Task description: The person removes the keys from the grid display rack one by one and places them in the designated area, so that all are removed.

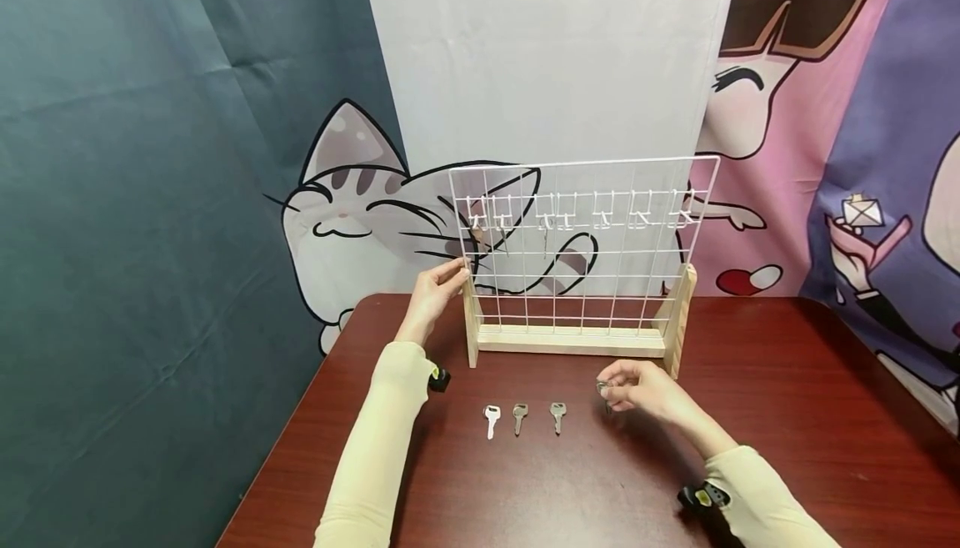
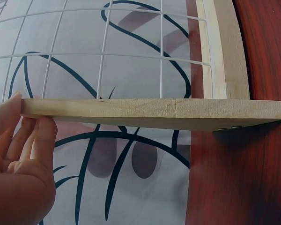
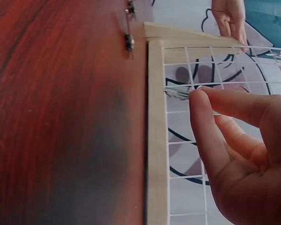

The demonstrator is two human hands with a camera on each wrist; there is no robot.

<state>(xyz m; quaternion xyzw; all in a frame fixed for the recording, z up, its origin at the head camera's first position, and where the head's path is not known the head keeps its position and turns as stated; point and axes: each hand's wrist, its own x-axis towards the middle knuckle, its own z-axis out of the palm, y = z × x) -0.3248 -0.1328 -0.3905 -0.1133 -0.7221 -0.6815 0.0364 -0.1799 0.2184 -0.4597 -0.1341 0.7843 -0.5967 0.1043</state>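
My left hand (image 1: 431, 302) pinches the top of the left wooden upright (image 2: 131, 108) of a white wire grid rack (image 1: 585, 275). Between thumb and forefinger of my right hand (image 1: 647, 392) is a metal key (image 3: 177, 93), held by its head with the blade sticking out past the fingertips. That hand is above the table in front of the rack's right end. To its left, three keys lie in a row: a bright silver key (image 1: 491, 419), a middle key (image 1: 520, 418) and a right-hand key (image 1: 557, 416).
Several white hooks (image 1: 602, 219) line the upper grid, and keys hang from some left ones, including a hanging key (image 1: 546, 239). A wooden base bar (image 1: 570, 339) joins the uprights on the red-brown table (image 1: 585, 481). Printed curtains (image 1: 555, 56) stand close behind.
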